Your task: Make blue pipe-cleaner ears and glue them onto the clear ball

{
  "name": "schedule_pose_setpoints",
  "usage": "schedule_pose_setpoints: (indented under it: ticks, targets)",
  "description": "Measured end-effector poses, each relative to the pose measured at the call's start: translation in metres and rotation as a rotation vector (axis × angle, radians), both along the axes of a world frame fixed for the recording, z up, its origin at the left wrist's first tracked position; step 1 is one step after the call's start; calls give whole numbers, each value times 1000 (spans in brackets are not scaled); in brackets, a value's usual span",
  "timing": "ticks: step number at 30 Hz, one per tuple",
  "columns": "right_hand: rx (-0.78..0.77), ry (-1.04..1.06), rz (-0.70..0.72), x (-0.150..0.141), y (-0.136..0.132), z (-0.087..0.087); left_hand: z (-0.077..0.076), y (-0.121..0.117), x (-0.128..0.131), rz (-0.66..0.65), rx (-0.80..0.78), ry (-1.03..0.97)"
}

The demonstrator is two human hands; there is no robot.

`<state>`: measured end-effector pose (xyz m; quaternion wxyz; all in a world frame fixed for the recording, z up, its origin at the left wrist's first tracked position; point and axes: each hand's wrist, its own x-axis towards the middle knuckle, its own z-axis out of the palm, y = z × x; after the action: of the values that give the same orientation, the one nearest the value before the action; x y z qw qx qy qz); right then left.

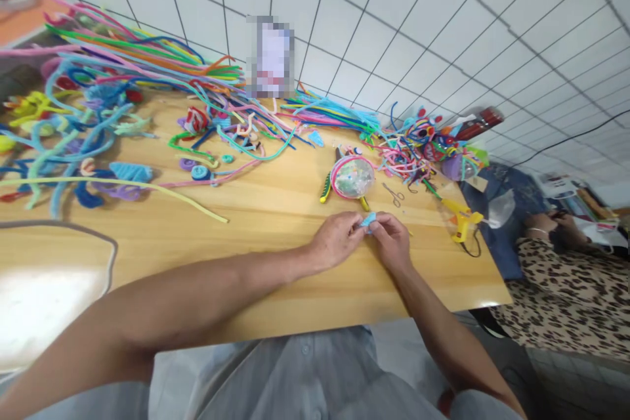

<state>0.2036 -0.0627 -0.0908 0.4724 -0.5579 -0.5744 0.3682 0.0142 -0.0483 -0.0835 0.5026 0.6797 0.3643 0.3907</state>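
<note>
Between my fingertips is a small light-blue piece of chenille stem (368,220), its exact shape partly covered by the fingers. My left hand (333,241) pinches it from the left, and my right hand (394,241) grips its other side with thumb and fingers. Both hands are just above the wooden table (275,230). Just beyond them stands a round clear container with a pink rim (353,177), with a yellow-and-dark tool handle (325,188) beside it. Small scissors (394,195) lie to the right of the container.
A yellow glue gun (461,218) rests near the table's right edge, its cord hanging down. Colourful chenille stems (162,59) cover the back and left. Against the tiled wall leans a blurred phone-like screen (273,56). Another person in a leopard-print sleeve (566,282) sits at right.
</note>
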Motion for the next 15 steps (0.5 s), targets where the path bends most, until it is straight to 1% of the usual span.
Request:
schedule_pose_setpoints:
  ticks: [5, 10, 15]
  targets:
    - [22, 11, -51, 3, 2, -3, -2, 3, 3, -10, -36, 1]
    - [-20, 34, -15, 0, 3, 0, -4, 4, 1, 11, -69, -43]
    - [-51, 30, 31, -7, 2, 6, -3, 4, -1, 21, -82, -51]
